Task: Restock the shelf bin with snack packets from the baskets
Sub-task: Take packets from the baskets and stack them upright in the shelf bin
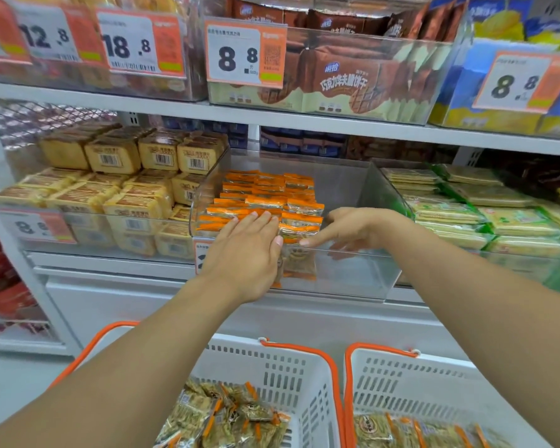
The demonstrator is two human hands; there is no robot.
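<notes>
Head cam showed both hands up at the clear shelf bin. Left hand lay flat, fingers straight, pressing the orange snack packets stacked along the bin's left side. Right hand was at about 3 o'clock from it, fingers loosely spread, holding nothing, fingertip just beside the front packet. Packets ran long-axis toward 12 o'clock. Bin's right half looked bare. Refills sat at 6 o'clock in two baskets, so I'd guess either hand reaches down.

Two bare forearms — no sleeves; each grip ringless.
</notes>
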